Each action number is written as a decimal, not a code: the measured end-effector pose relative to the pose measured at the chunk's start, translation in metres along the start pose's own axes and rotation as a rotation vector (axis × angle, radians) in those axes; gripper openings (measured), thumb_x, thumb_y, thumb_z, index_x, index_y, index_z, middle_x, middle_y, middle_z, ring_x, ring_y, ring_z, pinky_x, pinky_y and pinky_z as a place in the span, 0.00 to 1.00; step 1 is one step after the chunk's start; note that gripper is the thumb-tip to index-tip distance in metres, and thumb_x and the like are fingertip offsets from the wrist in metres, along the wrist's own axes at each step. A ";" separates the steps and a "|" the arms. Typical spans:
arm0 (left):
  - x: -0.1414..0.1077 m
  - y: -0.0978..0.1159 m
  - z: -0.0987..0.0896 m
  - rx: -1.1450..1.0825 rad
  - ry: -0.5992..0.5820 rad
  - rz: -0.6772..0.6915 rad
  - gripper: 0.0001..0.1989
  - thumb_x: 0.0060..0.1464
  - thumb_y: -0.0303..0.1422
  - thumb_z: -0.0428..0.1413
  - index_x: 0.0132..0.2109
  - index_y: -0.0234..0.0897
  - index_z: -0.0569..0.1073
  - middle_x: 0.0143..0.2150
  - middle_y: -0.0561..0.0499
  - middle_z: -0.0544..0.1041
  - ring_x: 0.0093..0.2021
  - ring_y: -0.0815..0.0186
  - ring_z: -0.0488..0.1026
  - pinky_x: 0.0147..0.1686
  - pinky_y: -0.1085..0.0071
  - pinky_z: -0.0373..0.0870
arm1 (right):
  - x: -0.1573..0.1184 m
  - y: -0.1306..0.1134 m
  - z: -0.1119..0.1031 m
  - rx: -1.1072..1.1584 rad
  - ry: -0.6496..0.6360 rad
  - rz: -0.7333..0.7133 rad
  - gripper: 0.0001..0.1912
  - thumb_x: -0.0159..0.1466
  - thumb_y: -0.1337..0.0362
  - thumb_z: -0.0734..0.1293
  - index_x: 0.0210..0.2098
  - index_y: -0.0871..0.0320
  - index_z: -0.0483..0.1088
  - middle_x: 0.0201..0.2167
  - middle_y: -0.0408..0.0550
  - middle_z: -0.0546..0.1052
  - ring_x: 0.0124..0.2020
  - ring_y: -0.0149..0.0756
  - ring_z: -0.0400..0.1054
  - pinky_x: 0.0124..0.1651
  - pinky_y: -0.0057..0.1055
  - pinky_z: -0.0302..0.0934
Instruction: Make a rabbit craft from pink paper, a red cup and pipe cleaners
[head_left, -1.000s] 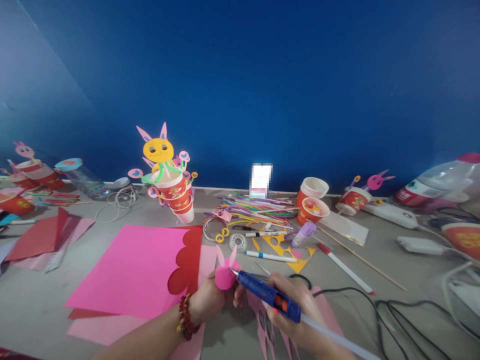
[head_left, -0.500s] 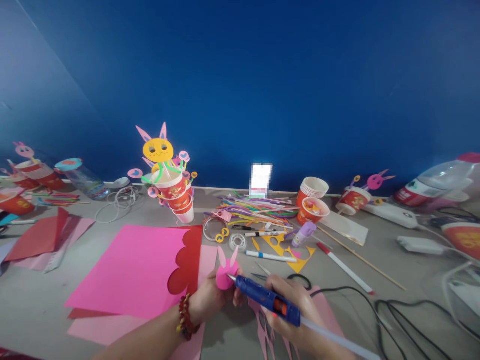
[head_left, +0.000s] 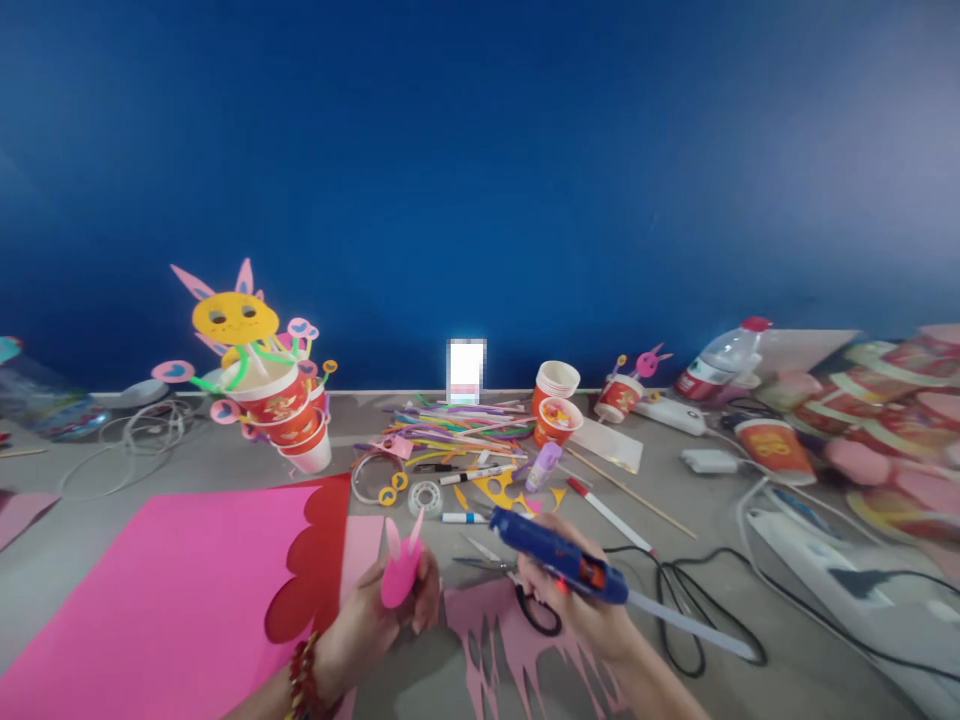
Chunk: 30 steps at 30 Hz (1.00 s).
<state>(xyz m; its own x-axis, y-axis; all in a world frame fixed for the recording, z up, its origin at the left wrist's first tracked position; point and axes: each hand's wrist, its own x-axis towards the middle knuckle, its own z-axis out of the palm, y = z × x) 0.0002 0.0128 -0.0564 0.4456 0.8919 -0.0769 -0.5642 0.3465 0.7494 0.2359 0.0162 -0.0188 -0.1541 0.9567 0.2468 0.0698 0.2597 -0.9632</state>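
Between the fingers of my left hand (head_left: 379,610) is a bright pink paper bunny head (head_left: 401,575) with two light pink ears. My right hand (head_left: 570,590) grips a blue hot glue gun (head_left: 555,555); a translucent glue stick (head_left: 690,625) pokes out of its back and a small red light glows near my fingers. The gun's nozzle points left, apart from the bunny head. Under and beside my right hand lie scissors (head_left: 536,610) with black handles and a cut-up pink paper scrap (head_left: 487,625).
Large pink paper (head_left: 157,590) over red scalloped paper covers the left. A tower of red paper cups (head_left: 296,425) with a yellow bunny face stands behind it. Pipe cleaners (head_left: 457,430), a tape roll (head_left: 425,498), markers (head_left: 611,515) and a purple glue stick (head_left: 544,467) lie ahead. Black cord (head_left: 697,560) loops at right.
The glue gun's nozzle has left the bunny head, and the two hands are farther apart. My view has turned to the right, showing more cups there.
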 end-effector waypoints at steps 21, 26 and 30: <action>-0.003 0.000 -0.002 -0.017 -0.067 -0.021 0.17 0.63 0.42 0.46 0.33 0.35 0.68 0.23 0.53 0.63 0.23 0.68 0.58 0.31 0.67 0.57 | 0.002 0.062 -0.187 -1.393 0.253 0.177 0.15 0.62 0.58 0.60 0.47 0.56 0.65 0.36 0.53 0.79 0.34 0.47 0.76 0.34 0.33 0.63; -0.002 0.001 -0.002 -0.001 -0.055 -0.020 0.16 0.63 0.41 0.46 0.32 0.36 0.68 0.23 0.54 0.63 0.23 0.68 0.58 0.31 0.66 0.57 | 0.022 0.068 -0.193 -1.438 0.167 0.170 0.15 0.60 0.63 0.63 0.47 0.58 0.66 0.36 0.54 0.80 0.37 0.47 0.75 0.37 0.34 0.62; -0.002 0.003 0.001 0.024 -0.030 -0.028 0.15 0.63 0.39 0.47 0.32 0.35 0.68 0.23 0.54 0.63 0.23 0.68 0.57 0.31 0.67 0.57 | 0.033 0.068 -0.195 -1.458 0.137 0.169 0.16 0.61 0.64 0.62 0.48 0.59 0.66 0.38 0.56 0.80 0.38 0.47 0.75 0.37 0.34 0.61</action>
<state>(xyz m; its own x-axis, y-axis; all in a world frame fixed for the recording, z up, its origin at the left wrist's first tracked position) -0.0021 0.0120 -0.0535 0.4819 0.8727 -0.0780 -0.5348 0.3635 0.7628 0.4283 0.0908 -0.0553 0.0433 0.9716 0.2327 0.9984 -0.0338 -0.0448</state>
